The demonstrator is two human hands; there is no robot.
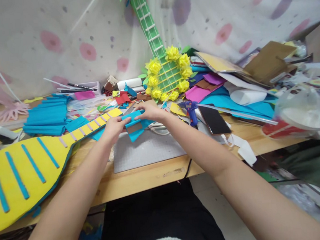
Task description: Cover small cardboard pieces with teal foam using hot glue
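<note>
Between my two hands is a piece of blue crepe paper (134,135) with a small strip of brown cardboard (134,128) lying against it. My left hand (116,127) pinches its left edge. From above, my right hand (150,112) grips the upper right part, fingers bent over it. Both hands are over a grey cutting mat (149,152). Scissors (160,129) lie partly under the paper, near my right wrist. To the left lies a yellow guitar-shaped cutout (32,161) with blue and pinkish strips across it.
A green paper guitar with yellow flowers (169,72) leans at the back. Blue crepe paper (48,115) lies at left. On the right are a blue glue gun (191,112), a phone (214,119), stacked paper and cardboard (269,61), and a red tub in a plastic bag (282,129).
</note>
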